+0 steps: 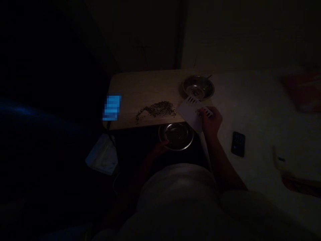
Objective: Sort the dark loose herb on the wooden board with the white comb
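Observation:
My right hand (212,122) grips a flat white scraper (189,113) with comb-like slots along its upper edge. The scraper is over the right end of a wooden board (125,85). To its left lies a scattered patch of small dark grains (160,108); I cannot make out their kind. Below the board's near edge, my left hand (162,145) holds a round metal bowl (186,145) by its rim. Dim light hides what is inside that bowl. Behind the scraper stands a second metal bowl (210,87) on the board.
A lit phone-like screen (111,107), blurred out, is at the board's left end. On the pale surface at right lies a dark phone (238,144). A reddish package (304,90) sits farther right. A pale bag (102,157) is low on the left.

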{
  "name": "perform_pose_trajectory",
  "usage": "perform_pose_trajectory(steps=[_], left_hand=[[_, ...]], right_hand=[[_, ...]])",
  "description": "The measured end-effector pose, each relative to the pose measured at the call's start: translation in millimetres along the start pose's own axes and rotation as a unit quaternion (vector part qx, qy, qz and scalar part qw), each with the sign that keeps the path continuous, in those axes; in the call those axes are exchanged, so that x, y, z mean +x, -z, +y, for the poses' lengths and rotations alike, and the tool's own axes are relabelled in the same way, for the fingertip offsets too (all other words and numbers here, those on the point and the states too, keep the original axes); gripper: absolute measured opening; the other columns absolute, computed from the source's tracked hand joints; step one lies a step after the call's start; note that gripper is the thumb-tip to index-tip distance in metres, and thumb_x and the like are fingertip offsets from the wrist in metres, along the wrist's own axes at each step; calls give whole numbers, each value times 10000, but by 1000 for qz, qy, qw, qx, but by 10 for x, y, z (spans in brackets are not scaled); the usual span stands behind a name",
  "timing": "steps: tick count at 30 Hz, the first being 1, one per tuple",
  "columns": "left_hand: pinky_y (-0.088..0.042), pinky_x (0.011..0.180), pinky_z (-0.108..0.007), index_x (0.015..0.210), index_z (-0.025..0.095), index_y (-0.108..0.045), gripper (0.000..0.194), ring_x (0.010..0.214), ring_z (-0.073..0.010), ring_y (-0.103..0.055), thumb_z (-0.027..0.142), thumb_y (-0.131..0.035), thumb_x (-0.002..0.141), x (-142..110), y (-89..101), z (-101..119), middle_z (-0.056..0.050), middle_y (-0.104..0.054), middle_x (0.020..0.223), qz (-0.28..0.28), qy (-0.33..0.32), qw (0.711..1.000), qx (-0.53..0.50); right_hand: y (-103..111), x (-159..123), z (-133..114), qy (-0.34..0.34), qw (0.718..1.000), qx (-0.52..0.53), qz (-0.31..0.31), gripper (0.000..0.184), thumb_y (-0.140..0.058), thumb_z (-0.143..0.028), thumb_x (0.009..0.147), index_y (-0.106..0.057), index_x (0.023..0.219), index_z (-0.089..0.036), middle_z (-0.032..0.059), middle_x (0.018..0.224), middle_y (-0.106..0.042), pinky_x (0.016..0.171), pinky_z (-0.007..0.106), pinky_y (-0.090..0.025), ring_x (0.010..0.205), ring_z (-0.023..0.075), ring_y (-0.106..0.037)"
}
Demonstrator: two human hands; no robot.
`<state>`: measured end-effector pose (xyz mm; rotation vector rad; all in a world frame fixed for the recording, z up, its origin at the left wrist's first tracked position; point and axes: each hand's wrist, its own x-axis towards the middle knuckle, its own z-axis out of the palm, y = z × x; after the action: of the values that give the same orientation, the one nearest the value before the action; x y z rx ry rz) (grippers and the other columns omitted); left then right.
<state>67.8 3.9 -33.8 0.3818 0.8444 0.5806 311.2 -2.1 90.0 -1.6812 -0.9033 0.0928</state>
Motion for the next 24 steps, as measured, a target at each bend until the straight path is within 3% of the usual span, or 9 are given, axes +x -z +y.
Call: perform_pose_trajectory(steps=[12,17,24], left_hand=[[-333,1141,-507,1003,153,-703,376,1278,-354,-526,90,-760,637,-4,11,22,-81,-766,1006,15,12,1000,-4],[-327,1143,-507,1050,147,-692,415,1260,-342,-546,109,-763,643,33,51,-20,-72,-761,1036,-22,2,1000,-13],[-329,1141,-509,1090,142,-673,442,1306,-349,-497,109,-741,654,90,67,-38,-92,-754,1058,-6,19,1000,-8]], right_hand=[[128,87,87,17,997,-32,71,139,-657,-316,773,-643,770,-178,-11,691,-638,632,261,-436,649,147,-569],[108,103,53,14,998,-12,55,167,-682,-332,765,-646,794,-171,-21,692,-631,628,254,-434,642,139,-567],[-21,51,-32,19,999,26,23,171,-662,-339,793,-644,804,-169,-23,694,-634,609,238,-436,641,128,-572]])
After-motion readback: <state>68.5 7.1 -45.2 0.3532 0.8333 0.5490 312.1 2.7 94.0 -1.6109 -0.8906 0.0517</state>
